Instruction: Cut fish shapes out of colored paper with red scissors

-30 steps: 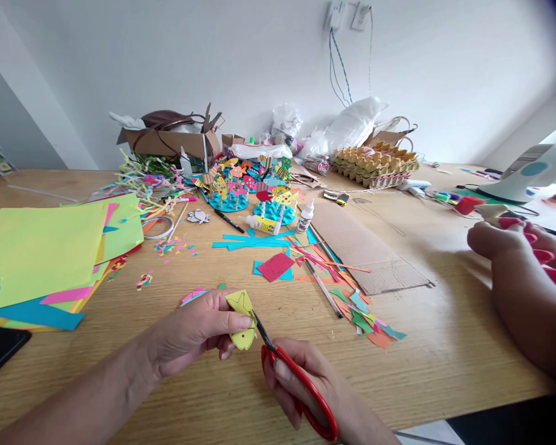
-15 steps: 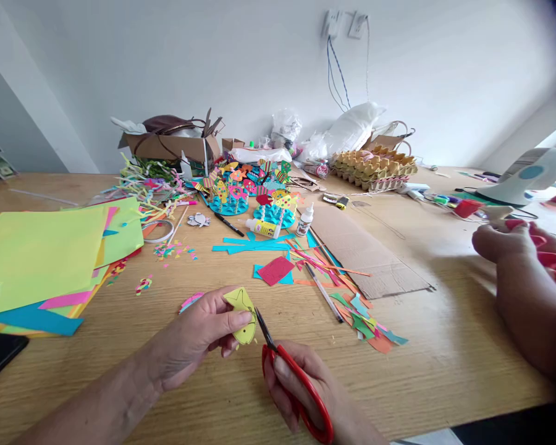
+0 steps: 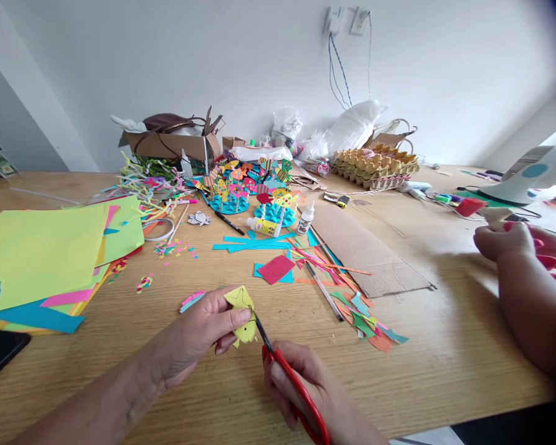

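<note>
Between thumb and fingers, my left hand (image 3: 213,324) pinches a small yellow paper piece (image 3: 240,298) with a fish outline and a dot drawn on it. My right hand (image 3: 301,380) is wrapped round the handles of red scissors (image 3: 308,405). The dark blades point up and left, with their tips at the right edge of the yellow paper. A pink and blue paper piece (image 3: 192,300) lies just behind my left hand. Farther back lie a red paper piece (image 3: 275,269) and a pen (image 3: 323,290).
Colored sheets (image 3: 41,253) lie at the left. Finished paper fish on blue bases (image 3: 227,203), glue bottles (image 3: 306,219), a cardboard sheet (image 3: 368,250) and paper scraps (image 3: 361,321) fill the middle. Another person's hands (image 3: 509,244) hold something red at the right.
The scissors' blades have moved slightly up and left to the yellow paper's edge, and their handles have come closer together. The left hand holds nearly the same place.
</note>
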Available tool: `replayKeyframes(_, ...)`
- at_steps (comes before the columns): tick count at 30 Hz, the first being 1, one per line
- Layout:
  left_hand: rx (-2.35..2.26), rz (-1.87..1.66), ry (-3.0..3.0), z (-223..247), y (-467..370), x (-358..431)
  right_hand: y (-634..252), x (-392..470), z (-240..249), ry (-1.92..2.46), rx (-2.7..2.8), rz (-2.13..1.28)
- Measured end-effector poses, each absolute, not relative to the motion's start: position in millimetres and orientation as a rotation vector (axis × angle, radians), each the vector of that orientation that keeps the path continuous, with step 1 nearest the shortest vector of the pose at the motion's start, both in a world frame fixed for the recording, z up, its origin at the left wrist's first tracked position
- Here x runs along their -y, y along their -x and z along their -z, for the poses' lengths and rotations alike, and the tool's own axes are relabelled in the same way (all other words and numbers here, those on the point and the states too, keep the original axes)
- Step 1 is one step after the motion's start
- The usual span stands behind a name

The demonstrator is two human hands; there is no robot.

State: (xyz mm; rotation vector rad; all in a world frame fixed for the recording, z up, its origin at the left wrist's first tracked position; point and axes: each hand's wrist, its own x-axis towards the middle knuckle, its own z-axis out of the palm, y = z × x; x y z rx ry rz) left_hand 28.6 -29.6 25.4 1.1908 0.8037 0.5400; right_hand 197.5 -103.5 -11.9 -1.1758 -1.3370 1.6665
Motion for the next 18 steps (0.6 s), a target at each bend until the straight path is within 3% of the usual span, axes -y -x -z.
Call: replayKeyframes(18,-0.747,-0.521,-1.089,-25.2,-32.0,32.1,-193.6,103.8,16.8,1.213,1.314,-1.598)
